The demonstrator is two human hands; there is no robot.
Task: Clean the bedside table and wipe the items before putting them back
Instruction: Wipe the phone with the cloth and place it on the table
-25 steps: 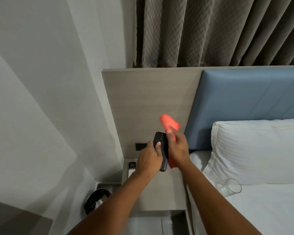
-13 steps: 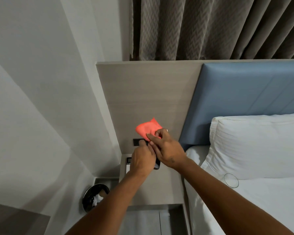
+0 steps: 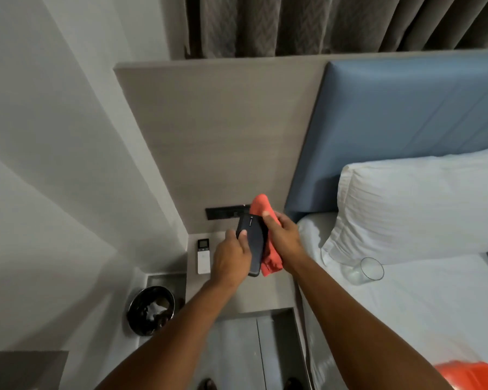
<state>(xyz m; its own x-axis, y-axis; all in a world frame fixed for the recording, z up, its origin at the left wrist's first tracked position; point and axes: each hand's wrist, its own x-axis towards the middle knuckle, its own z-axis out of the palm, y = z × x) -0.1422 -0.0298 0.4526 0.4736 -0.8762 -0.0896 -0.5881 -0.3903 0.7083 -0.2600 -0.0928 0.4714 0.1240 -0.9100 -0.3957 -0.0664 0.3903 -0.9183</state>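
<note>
My left hand [image 3: 231, 258] grips a dark flat phone-like device [image 3: 251, 243] by its lower left edge, holding it above the bedside table [image 3: 268, 296]. My right hand [image 3: 283, 237] is closed on an orange cloth [image 3: 266, 235] pressed against the device's right side; the cloth sticks out above and below the hand. A white remote [image 3: 203, 256] with a small screen lies on the table's left edge, near the wall.
A clear drinking glass [image 3: 368, 271] lies on the white bed beside the pillow [image 3: 420, 206]. A dark bin [image 3: 151, 309] stands on the floor left of the table. A black switch panel [image 3: 223, 213] sits on the wooden headboard. An orange object [image 3: 473, 375] shows at the bottom right.
The cloth went from on top of the device to along its right side, and the device's dark face shows again. Both hands stay together above the table.
</note>
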